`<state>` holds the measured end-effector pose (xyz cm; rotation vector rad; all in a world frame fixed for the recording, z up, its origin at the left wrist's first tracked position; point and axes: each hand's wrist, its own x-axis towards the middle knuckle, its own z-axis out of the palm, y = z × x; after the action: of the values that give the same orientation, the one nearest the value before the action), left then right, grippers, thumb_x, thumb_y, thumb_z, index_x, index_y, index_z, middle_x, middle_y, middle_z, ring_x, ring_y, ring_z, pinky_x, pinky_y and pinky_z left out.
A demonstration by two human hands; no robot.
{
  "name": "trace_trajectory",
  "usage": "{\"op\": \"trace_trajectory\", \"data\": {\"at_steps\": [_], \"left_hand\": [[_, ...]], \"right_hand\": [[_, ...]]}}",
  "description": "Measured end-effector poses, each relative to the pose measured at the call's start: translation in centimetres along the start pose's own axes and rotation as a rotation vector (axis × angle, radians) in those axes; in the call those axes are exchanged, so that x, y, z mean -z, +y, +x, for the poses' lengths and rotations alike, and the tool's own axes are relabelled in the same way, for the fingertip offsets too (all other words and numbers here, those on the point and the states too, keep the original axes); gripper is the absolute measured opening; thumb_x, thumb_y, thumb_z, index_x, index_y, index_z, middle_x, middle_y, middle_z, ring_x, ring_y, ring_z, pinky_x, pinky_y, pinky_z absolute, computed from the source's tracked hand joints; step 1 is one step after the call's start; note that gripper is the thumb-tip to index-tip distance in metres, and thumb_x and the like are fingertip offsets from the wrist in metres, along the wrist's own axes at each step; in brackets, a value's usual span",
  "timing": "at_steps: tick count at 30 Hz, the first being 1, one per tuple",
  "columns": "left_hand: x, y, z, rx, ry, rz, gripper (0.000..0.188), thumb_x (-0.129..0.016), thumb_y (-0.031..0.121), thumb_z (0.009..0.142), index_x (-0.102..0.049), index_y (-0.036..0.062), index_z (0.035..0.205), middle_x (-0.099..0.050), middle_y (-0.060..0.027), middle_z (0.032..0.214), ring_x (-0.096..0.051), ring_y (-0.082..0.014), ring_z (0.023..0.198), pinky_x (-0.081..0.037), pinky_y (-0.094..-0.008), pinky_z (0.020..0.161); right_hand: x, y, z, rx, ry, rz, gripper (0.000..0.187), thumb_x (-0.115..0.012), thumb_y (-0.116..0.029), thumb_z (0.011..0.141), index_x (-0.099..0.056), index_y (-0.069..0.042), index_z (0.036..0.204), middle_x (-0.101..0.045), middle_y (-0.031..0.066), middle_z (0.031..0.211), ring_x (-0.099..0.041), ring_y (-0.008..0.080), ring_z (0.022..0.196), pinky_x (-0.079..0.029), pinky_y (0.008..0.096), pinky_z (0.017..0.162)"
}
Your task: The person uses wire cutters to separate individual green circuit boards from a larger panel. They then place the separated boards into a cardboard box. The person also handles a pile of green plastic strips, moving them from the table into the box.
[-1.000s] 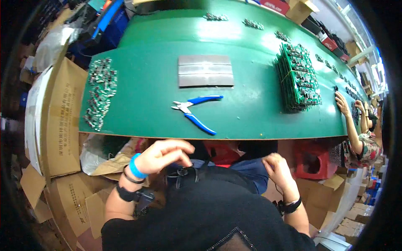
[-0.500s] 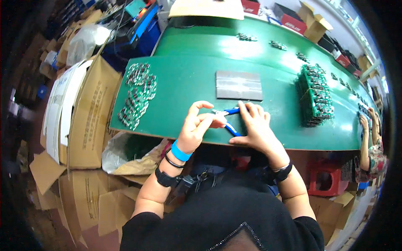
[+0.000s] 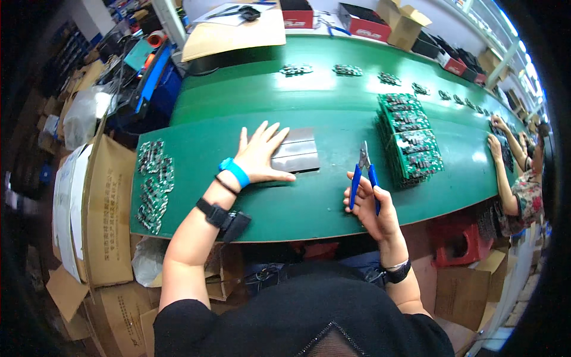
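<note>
My left hand [image 3: 260, 156] lies with fingers spread on the left part of a flat, dark grey rectangular block [image 3: 303, 153], which is seamed lengthwise. Nothing is gripped in it. Farther right, my right hand [image 3: 376, 215] holds blue-handled cutters [image 3: 363, 159] by their handles, jaws pointing away from me. The fingers wrap loosely round the grips, and the handles stand apart. Just beyond the cutters, to the right, rises a tall stack of green circuit boards [image 3: 410, 140]. A cluster of populated circuit boards [image 3: 156, 184] lies at the table's left end.
Small groups of boards [image 3: 347, 70] run along the raised far strip of the green table [image 3: 238, 98]. Red-and-black boxes [image 3: 364, 22] line the back. A cardboard carton [image 3: 110, 208] stands at left, a red stool [image 3: 461, 244] at right. A co-worker's arms [image 3: 505, 169] reach in at far right.
My left hand has moved away from the cutters and spread out on the grey block. My right hand has lifted the cutters and turned them jaws outward. The whole view has shifted.
</note>
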<state>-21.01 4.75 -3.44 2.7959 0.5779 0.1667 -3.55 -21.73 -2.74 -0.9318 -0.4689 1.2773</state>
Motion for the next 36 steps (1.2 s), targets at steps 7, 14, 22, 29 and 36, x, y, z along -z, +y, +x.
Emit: {"op": "trace_trajectory", "data": {"at_steps": [7, 14, 22, 29, 36], "left_hand": [[0.3, 0.1, 0.1, 0.004, -0.004, -0.037, 0.096, -0.072, 0.064, 0.063, -0.037, 0.0219, 0.141, -0.037, -0.0129, 0.143, -0.025, -0.0365, 0.137, -0.009, -0.0683, 0.105], [0.7, 0.0, 0.4, -0.03, -0.002, -0.135, 0.097, -0.08, 0.051, 0.059, -0.037, 0.023, 0.142, -0.04, -0.0075, 0.142, -0.024, -0.0363, 0.138, -0.007, -0.0664, 0.106], [0.2, 0.3, 0.8, -0.059, 0.06, -0.21, 0.102, -0.081, 0.049, 0.056, -0.034, 0.0239, 0.142, -0.042, -0.0094, 0.141, -0.025, -0.0391, 0.137, -0.009, -0.0674, 0.106], [1.2, 2.6, 1.1, -0.01, 0.075, -0.103, 0.096, -0.079, 0.05, 0.06, -0.035, 0.023, 0.142, -0.04, -0.0086, 0.142, -0.025, -0.0384, 0.137, -0.013, -0.0706, 0.103], [1.2, 9.3, 12.5, -0.494, 0.336, -0.368, 0.07, -0.075, 0.04, 0.074, -0.047, 0.0174, 0.133, -0.035, -0.0174, 0.145, -0.024, -0.0392, 0.138, -0.017, -0.0587, 0.109]], "right_hand": [[0.1, 0.8, -0.1, 0.002, -0.118, 0.215, 0.069, -0.047, -0.04, 0.087, -0.029, -0.002, 0.142, -0.052, 0.018, 0.126, -0.052, 0.0263, 0.113, -0.038, 0.039, 0.1], [-0.2, 1.3, 0.8, 0.049, -0.157, 0.242, 0.072, -0.048, -0.035, 0.083, -0.028, 0.001, 0.142, -0.051, 0.0205, 0.125, -0.048, 0.0318, 0.12, -0.031, 0.0406, 0.107], [-0.2, 1.7, 0.4, 0.07, -0.137, 0.17, 0.071, -0.046, -0.04, 0.086, -0.029, 0.002, 0.141, -0.052, 0.0206, 0.123, -0.049, 0.0309, 0.118, -0.031, 0.041, 0.107], [0.3, 0.9, 0.7, 0.068, -0.11, 0.26, 0.072, -0.041, -0.05, 0.09, -0.03, -0.002, 0.142, -0.05, 0.018, 0.128, -0.05, 0.0283, 0.115, -0.035, 0.0401, 0.103], [1.1, 0.9, 2.2, 0.153, -0.023, 0.392, 0.067, -0.036, -0.051, 0.093, -0.03, -0.006, 0.143, -0.046, 0.0172, 0.134, -0.048, 0.0311, 0.119, -0.034, 0.0414, 0.104]]}}
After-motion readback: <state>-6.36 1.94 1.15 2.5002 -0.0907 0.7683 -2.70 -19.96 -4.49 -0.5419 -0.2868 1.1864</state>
